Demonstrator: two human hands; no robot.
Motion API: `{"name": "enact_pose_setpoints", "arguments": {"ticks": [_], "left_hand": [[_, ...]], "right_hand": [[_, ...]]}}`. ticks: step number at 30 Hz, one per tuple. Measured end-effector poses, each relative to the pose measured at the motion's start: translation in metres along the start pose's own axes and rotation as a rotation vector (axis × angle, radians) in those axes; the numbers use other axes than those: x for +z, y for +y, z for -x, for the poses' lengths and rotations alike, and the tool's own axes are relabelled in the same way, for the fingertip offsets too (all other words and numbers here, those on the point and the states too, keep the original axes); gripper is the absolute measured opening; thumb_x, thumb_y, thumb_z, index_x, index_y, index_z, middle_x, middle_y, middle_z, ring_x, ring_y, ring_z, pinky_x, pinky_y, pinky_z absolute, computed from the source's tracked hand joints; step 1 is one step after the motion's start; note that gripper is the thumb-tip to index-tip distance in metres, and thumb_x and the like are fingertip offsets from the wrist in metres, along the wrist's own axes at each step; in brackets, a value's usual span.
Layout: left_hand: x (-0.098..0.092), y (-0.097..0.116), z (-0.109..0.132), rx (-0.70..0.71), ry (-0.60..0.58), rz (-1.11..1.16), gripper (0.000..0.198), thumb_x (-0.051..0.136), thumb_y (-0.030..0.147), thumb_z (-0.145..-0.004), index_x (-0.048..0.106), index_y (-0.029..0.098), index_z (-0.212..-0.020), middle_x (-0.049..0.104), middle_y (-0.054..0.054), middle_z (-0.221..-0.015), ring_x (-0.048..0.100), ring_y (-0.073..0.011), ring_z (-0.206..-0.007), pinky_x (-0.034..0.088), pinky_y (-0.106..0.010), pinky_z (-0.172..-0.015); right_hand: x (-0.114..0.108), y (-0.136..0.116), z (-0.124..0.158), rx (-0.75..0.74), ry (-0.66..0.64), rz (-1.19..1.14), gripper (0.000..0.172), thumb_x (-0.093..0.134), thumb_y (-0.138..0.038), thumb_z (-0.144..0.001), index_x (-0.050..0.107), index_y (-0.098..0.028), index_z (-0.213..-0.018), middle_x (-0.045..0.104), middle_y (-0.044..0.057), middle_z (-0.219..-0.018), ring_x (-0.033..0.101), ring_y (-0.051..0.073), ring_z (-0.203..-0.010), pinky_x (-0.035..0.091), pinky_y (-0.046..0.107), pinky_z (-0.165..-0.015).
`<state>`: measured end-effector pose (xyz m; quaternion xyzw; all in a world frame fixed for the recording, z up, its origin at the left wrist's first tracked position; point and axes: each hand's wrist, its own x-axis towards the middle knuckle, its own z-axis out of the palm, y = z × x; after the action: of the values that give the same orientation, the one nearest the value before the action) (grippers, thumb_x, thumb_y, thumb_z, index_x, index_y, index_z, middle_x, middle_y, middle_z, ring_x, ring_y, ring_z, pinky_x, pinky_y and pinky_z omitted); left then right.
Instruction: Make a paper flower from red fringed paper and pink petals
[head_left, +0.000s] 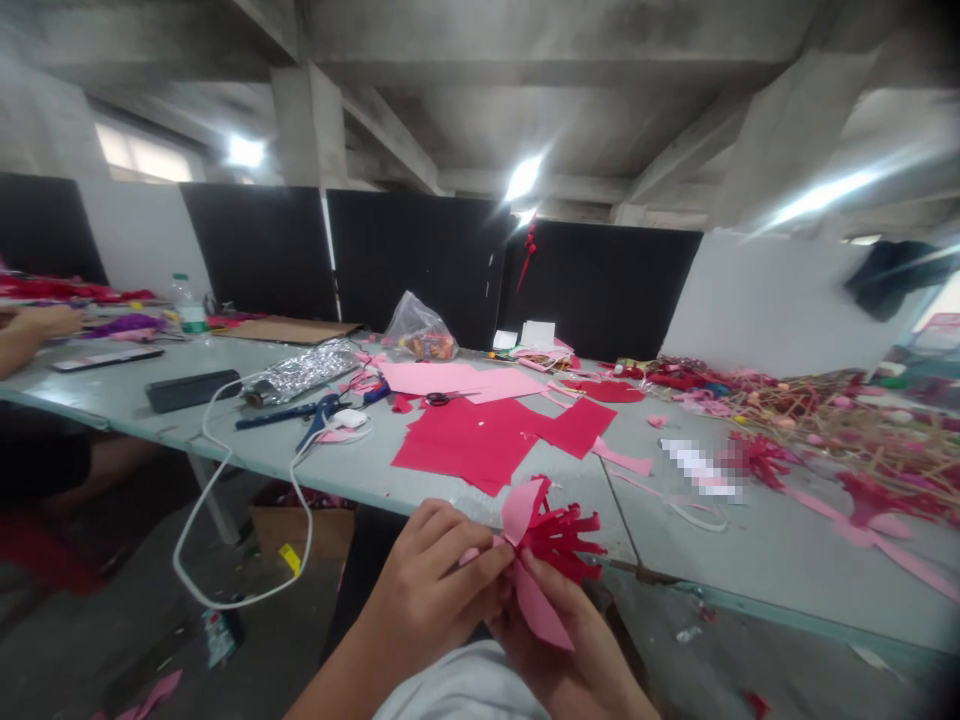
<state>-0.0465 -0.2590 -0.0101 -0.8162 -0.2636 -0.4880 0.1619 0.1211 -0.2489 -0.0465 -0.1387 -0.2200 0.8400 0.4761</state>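
Note:
Between both hands, over the table's front edge, is a paper flower (566, 540) with a fringed red centre and pink petals. My left hand (442, 560) is closed, its fingertips pinching the base of the flower beside a pink petal. From below and the right, my right hand (555, 610) grips the same base, with one pink petal hanging over its fingers. Just beyond the hands lie red paper sheets (469, 440) on the table, with pink paper sheets (465, 380) behind them and dark-handled scissors (442, 398) on top.
A blue glue gun (319, 418) with a white looping cable (180, 530) lies left, near a silver foil roll (304, 375) and a dark box (191, 390). Finished-looking red and pink flowers (870, 500) lie right. A co-worker's hand (45, 322) shows at far left.

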Motion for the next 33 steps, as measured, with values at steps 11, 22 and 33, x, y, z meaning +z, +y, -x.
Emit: {"name": "enact_pose_setpoints", "arguments": {"ticks": [11,22,33], "left_hand": [[-0.005,0.008,-0.007,-0.125,-0.075,0.085,0.026,0.064,0.007,-0.083,0.067,0.019,-0.106,0.067,-0.009,-0.095,0.055,-0.0208,-0.086,0.047,-0.039,-0.078],[0.004,0.012,-0.008,-0.232,0.125,0.031,0.015,0.068,0.008,-0.086,0.070,0.021,-0.092,0.069,-0.005,-0.088,0.058,-0.0195,-0.089,0.047,-0.040,-0.084],[0.007,0.013,-0.010,-0.261,0.110,0.038,0.014,0.066,0.010,-0.087,0.071,0.022,-0.092,0.072,-0.005,-0.086,0.060,-0.0202,-0.088,0.049,-0.039,-0.082]], "right_hand": [[0.012,-0.002,0.007,0.020,0.108,-0.091,0.027,0.091,-0.016,-0.071,0.077,-0.013,-0.094,0.076,0.006,-0.094,0.069,0.014,-0.083,0.056,0.023,-0.074],[0.005,0.008,-0.001,-0.018,0.052,-0.065,0.024,0.090,-0.023,-0.074,0.075,-0.019,-0.092,0.073,0.004,-0.097,0.067,0.015,-0.090,0.057,0.026,-0.081],[0.005,0.009,-0.004,-0.071,0.083,-0.008,0.021,0.089,-0.027,-0.071,0.074,-0.024,-0.085,0.071,0.003,-0.089,0.066,0.021,-0.083,0.055,0.036,-0.074]]}}
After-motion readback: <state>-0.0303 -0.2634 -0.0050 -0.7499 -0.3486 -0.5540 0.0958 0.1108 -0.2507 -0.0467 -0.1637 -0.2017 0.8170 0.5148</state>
